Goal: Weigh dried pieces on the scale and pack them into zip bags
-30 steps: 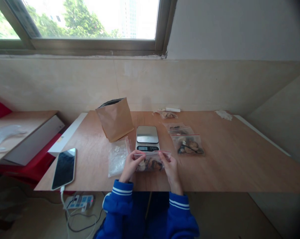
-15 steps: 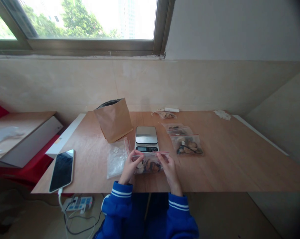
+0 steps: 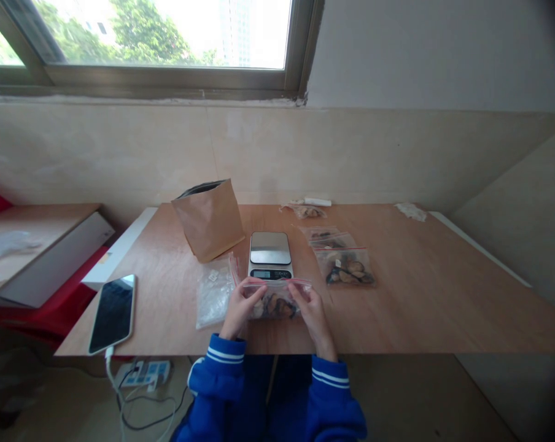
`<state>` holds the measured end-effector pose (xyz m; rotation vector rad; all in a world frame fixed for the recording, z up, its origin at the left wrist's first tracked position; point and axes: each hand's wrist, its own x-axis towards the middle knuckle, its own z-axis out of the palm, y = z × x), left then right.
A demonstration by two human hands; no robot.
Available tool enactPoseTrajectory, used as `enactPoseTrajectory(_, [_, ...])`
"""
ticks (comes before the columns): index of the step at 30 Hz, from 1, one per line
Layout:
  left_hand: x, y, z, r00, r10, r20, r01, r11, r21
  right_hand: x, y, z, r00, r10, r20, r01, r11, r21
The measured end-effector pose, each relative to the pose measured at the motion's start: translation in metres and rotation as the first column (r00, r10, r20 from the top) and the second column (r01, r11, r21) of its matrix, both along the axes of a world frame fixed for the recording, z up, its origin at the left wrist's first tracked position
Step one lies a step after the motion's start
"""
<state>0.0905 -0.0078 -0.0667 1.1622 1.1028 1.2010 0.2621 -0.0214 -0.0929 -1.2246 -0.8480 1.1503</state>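
Note:
Both hands pinch the top strip of a clear zip bag (image 3: pixel 277 306) that holds dark and tan dried pieces, at the table's front edge. My left hand (image 3: pixel 241 305) grips it left of the middle, thumb on the near side. Towards the other end, my right hand (image 3: pixel 309 306) pinches the same red-lined strip. Just behind the bag stands a kitchen scale (image 3: pixel 270 250) with a steel plate and a small display. A stack of clear empty-looking zip bags (image 3: pixel 212 299) lies beside my left hand.
A brown paper pouch (image 3: pixel 209 222) stands open at the back left. Filled zip bags (image 3: pixel 349 268) lie right of the scale, and another small bag (image 3: pixel 309 212) near the wall. A phone (image 3: pixel 113 316) with a cable rests at the left edge; a crumpled white scrap (image 3: pixel 411 212) lies back right.
The view has shifted very slightly. Both hands keep their pinch on the zip bag's top strip, with little visible movement.

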Motion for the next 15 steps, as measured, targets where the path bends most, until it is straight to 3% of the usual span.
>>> enactPoseTrajectory(7, [0.0016, -0.0008, 0.0, 1.0, 0.0, 0.022, 0.0, 1.0, 0.007, 0.0025, 0.0006, -0.0045, 0.997, 0.004, 0.071, -0.005, 1.0, 0.017])
enactPoseTrajectory(15, [-0.0015, -0.001, -0.0026, 1.0, 0.007, -0.01, -0.006, 0.999, 0.036, 0.0008, 0.0006, -0.0058, 0.999, -0.021, 0.041, 0.019, 0.999, 0.048])
